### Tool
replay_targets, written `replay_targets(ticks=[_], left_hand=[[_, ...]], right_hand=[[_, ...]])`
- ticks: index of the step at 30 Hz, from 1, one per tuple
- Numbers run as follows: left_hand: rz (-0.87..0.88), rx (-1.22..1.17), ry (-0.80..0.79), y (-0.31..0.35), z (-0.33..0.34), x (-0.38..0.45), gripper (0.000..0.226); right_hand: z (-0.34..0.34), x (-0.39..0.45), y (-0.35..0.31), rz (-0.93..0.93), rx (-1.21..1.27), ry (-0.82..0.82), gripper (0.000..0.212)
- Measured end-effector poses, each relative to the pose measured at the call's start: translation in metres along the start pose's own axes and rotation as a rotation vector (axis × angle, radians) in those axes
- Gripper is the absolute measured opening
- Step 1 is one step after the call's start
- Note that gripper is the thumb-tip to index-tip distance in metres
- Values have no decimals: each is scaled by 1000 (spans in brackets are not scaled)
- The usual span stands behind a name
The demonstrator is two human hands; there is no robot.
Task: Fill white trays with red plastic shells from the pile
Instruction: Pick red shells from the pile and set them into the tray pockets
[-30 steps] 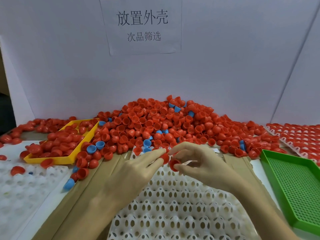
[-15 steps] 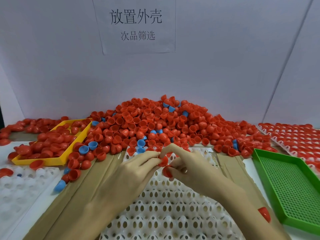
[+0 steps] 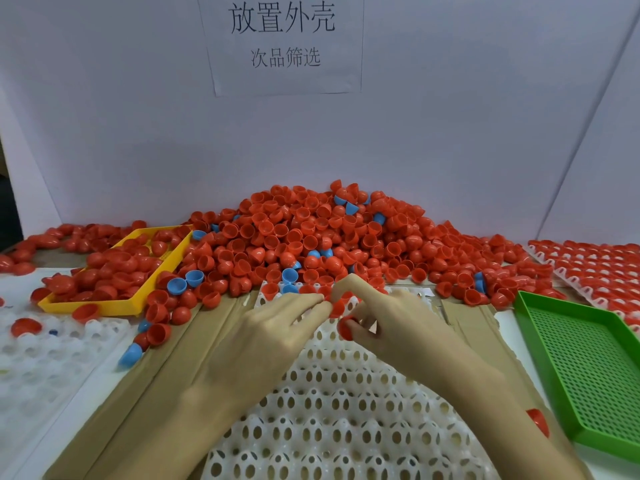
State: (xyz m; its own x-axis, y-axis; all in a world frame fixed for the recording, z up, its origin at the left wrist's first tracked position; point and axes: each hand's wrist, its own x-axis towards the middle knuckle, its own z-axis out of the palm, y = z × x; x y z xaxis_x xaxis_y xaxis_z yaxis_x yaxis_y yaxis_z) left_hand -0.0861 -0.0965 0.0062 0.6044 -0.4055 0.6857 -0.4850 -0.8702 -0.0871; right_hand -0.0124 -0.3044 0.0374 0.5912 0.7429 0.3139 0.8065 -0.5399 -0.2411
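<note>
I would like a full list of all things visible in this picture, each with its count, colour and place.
pile of shells: many, red with a few blue, along the back wall, centre
white tray: one, white, centre front, under the hands, its visible cells empty
yellow tray: one, yellow, left of the pile, holds red shells
left white tray: one, white, far left, a few red shells on it
green tray: one, green, right front, nothing in it
filled tray: one, white with red shells, far right
cardboard: brown, under the centre tray
paper sign: one, white, on the wall
left hand: fingertips on a red shell at the tray's far edge
right hand: pinches a red shell
</note>
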Motion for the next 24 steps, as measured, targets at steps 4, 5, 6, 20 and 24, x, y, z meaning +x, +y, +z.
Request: replay_targets(ticks=[4,5,6,20,24], left_hand=[[-44,-82,32,-3,-3,2,38],[-76,-119,52,-3,-4,3,32],[-124,-162,77,-3,-4,4,29],[-535,-677,76,14,3,8,33],[-591,-617,0,-4,8,5,35]], right_hand=[[0,-1,0,-28,-4,69,30],[-1,-1,0,-31,17,79,28],[-1,-1,1,-31,43,85,27],[12,1,3,-33,161,145,12],[4,3,33,142,217,180,17]])
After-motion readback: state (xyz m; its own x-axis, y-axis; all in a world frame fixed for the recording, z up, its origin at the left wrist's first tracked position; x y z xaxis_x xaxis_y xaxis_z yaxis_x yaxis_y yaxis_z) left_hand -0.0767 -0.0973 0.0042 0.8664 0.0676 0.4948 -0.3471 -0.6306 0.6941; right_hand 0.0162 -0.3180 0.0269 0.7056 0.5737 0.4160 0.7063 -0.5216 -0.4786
